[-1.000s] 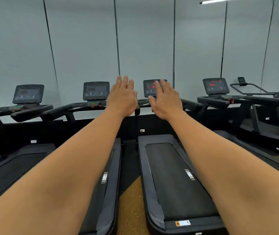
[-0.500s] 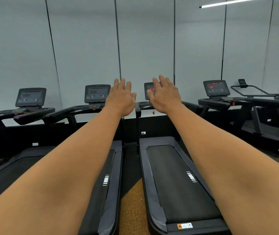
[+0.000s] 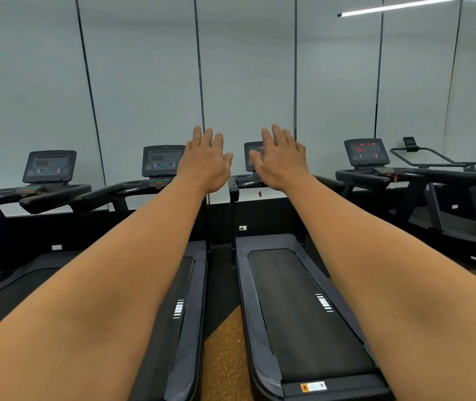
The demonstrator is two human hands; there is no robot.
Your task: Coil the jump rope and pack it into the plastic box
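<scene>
Both my arms stretch straight out in front of me at chest height. My left hand [image 3: 205,163] is flat, palm down, fingers apart, holding nothing. My right hand [image 3: 281,162] is beside it, a small gap between the thumbs, also flat and empty. Neither a jump rope nor a plastic box shows anywhere in the view.
A row of black treadmills faces a pale panelled wall: one treadmill [image 3: 303,314] lies under my right arm, another treadmill [image 3: 184,314] under my left. Consoles [image 3: 365,151] glow red at the right. A strip of brown cork floor [image 3: 223,357] runs between the two decks.
Both hands have drifted slightly apart and risen a little against the wall. The camera has tilted up a touch, so the treadmills sit lower in view.
</scene>
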